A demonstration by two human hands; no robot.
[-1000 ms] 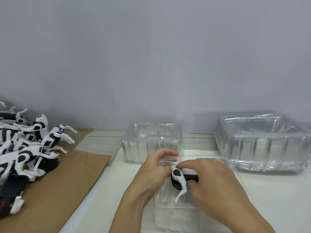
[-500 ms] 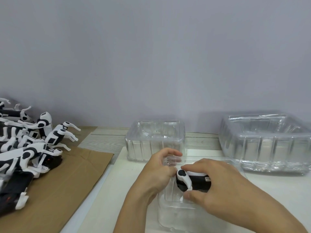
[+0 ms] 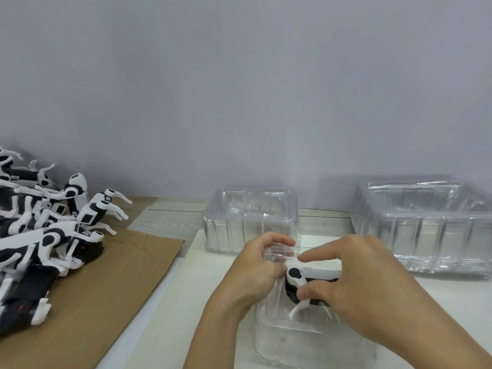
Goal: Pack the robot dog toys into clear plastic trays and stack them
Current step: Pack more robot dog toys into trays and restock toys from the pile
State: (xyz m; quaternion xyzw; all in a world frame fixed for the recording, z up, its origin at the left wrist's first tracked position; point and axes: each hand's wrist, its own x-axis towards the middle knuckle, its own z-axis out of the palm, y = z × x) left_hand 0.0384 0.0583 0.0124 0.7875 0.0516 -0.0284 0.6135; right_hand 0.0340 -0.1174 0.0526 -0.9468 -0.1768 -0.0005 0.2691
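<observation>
A black and white robot dog toy lies partly inside a clear plastic tray in front of me. My right hand holds the toy, thumb on its white leg and forefinger stretched over its back. My left hand grips the tray's left rim, fingers curled over its far corner. Much of the toy is hidden under my right hand.
A pile of several robot dog toys lies on brown cardboard at the left. A small clear tray stands behind my hands. A stack of larger clear trays stands at the back right, against the grey wall.
My right hand has shifted the toy a little to the right and lower into the tray, and its forefinger has straightened. My left hand stays on the tray's rim.
</observation>
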